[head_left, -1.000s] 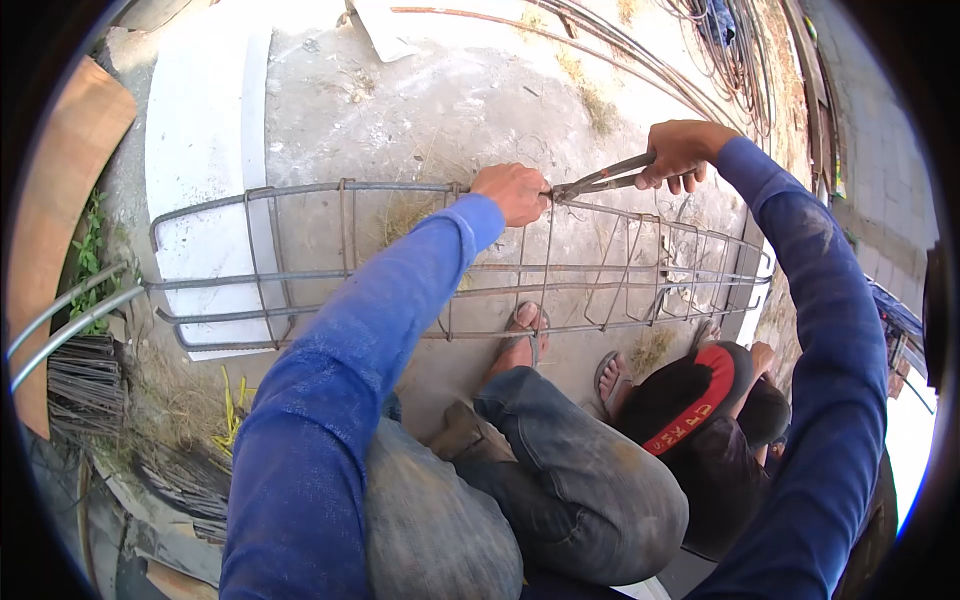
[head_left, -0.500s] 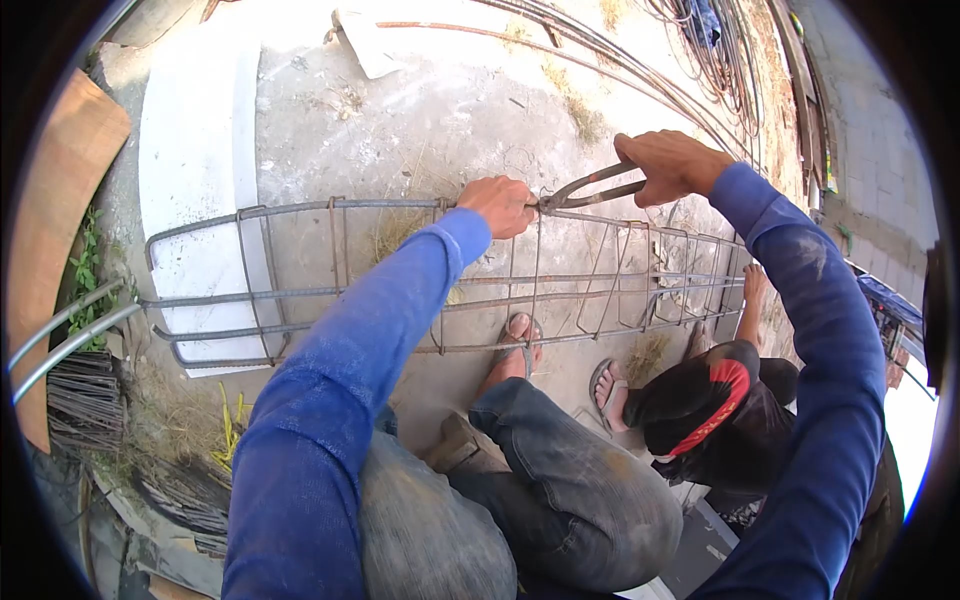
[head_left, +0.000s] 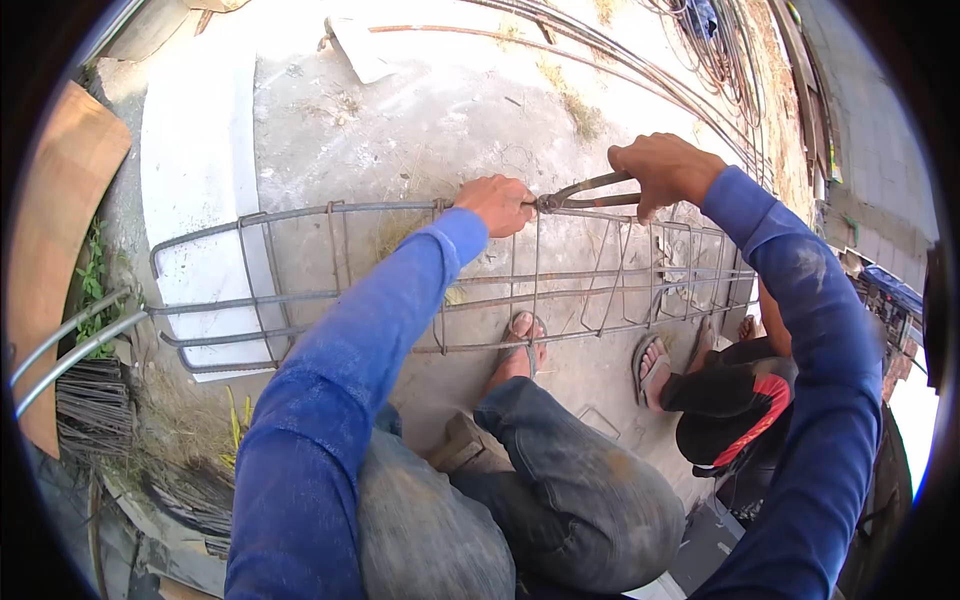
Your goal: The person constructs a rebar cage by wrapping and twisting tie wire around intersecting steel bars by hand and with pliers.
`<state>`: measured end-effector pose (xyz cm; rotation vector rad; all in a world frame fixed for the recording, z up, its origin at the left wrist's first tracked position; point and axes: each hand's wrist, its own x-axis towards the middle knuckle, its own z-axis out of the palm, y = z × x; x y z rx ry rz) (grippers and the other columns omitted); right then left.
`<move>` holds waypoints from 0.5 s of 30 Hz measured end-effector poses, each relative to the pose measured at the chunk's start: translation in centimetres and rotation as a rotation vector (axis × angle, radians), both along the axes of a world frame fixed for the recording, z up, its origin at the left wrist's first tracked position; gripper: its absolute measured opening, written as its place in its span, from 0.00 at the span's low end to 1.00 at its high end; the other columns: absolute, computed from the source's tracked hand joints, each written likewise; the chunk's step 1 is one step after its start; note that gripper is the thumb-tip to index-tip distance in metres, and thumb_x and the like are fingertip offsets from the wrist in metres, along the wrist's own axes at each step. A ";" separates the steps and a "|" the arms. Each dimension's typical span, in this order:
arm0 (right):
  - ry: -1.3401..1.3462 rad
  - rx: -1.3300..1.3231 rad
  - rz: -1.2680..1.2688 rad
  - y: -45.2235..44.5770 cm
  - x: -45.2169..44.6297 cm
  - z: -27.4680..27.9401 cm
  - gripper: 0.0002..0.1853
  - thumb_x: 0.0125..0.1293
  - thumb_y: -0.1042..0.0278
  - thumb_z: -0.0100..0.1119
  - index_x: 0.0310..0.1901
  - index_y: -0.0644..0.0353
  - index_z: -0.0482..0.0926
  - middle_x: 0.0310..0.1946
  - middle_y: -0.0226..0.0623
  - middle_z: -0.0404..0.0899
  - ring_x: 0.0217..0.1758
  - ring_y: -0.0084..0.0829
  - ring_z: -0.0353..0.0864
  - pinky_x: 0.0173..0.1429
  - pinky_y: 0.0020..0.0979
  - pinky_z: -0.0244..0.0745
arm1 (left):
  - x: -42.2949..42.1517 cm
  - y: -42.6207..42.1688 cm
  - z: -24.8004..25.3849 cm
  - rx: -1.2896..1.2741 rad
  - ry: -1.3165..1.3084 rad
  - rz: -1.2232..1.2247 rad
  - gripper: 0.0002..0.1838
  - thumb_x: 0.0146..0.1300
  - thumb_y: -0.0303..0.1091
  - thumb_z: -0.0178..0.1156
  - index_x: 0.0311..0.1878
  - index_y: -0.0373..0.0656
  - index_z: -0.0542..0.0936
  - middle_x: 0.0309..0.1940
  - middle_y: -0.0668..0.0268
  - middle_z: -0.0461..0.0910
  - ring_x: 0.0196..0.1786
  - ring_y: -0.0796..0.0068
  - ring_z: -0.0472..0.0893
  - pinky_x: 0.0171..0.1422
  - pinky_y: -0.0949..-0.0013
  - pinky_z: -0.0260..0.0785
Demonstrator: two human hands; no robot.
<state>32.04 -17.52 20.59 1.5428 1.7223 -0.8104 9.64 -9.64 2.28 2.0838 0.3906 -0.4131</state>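
A long rebar cage [head_left: 600,273], made of ribbed bars and thin stirrups, lies across in front of me. My left hand [head_left: 495,204] is closed on its far top bar, where a stirrup meets it; what the fingertips pinch is hidden. My right hand [head_left: 668,175] grips the handles of rusty pincers [head_left: 590,192], which stand slightly apart. The pincers' jaws are at the bar right beside my left fingertips. Whether a tie wire is in the jaws is too small to tell.
A person in dark shorts [head_left: 725,405] and sandals is close on the right, past the cage. A white board [head_left: 200,130] lies under the cage's left end. Bundled rods [head_left: 95,405] are at left. Long bars [head_left: 620,65] and coiled wire [head_left: 725,60] lie at upper right.
My right hand has tilted the pincers' handles slightly downward, with the jaws staying at the bar. My left hand has stayed put. The other person has shifted to the right.
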 end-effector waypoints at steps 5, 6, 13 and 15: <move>0.010 0.407 0.279 -2.8 -1.0 -1.3 0.18 0.63 0.73 0.64 0.55 0.59 0.79 0.37 0.42 0.84 0.38 0.48 0.86 0.46 0.52 0.80 | -0.2 0.2 0.8 0.019 -0.037 -0.013 0.22 0.70 0.51 0.61 0.61 0.54 0.87 0.48 0.53 0.89 0.54 0.48 0.86 0.61 0.49 0.78; 0.048 0.451 0.351 -2.9 -0.2 -1.6 0.19 0.62 0.72 0.64 0.56 0.59 0.79 0.37 0.43 0.84 0.37 0.48 0.86 0.46 0.54 0.79 | -0.3 0.2 0.7 0.022 -0.050 -0.002 0.22 0.70 0.51 0.62 0.61 0.54 0.87 0.48 0.53 0.89 0.54 0.48 0.86 0.61 0.49 0.78; 0.172 -0.310 -0.677 0.9 0.0 1.6 0.18 0.68 0.54 0.59 0.48 0.58 0.87 0.21 0.28 0.70 0.22 0.24 0.68 0.26 0.32 0.63 | 0.0 0.1 0.4 -0.001 -0.014 -0.005 0.21 0.70 0.51 0.62 0.61 0.57 0.87 0.47 0.51 0.88 0.53 0.47 0.86 0.59 0.49 0.78; 0.207 -0.272 -0.932 -1.1 0.6 2.0 0.20 0.72 0.52 0.59 0.55 0.57 0.84 0.25 0.26 0.68 0.24 0.20 0.64 0.24 0.29 0.57 | -0.1 0.2 0.6 0.002 -0.010 -0.009 0.21 0.69 0.51 0.62 0.62 0.59 0.87 0.47 0.50 0.88 0.53 0.46 0.86 0.60 0.49 0.78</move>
